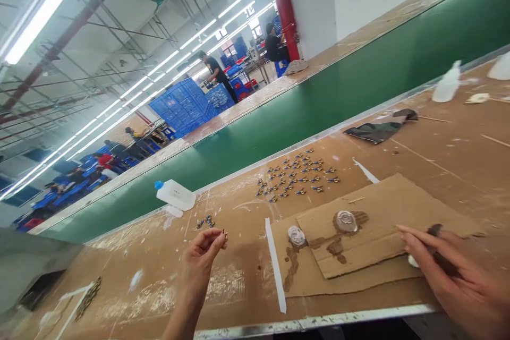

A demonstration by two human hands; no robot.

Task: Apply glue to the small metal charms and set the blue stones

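Observation:
My left hand (203,255) is raised over the brown worktable, thumb and fingers pinched on a tiny dark part (225,234). Just beyond it lies a small cluster of blue parts (205,221). My right hand (450,271) rests at the right edge on a sheet of cardboard (382,223), fingers closed around a thin dark stick-like tool (436,247). Two small clear caps (346,220) (296,235) sit on the cardboard in dark glue stains. Several small blue parts (297,175) are laid out in rows farther back.
A white bottle with a blue cap (175,194) lies on its side near the green conveyor belt (319,101). A dark rag (378,130) and another white bottle (446,85) are at the right. Other people work among blue crates (183,103) in the background.

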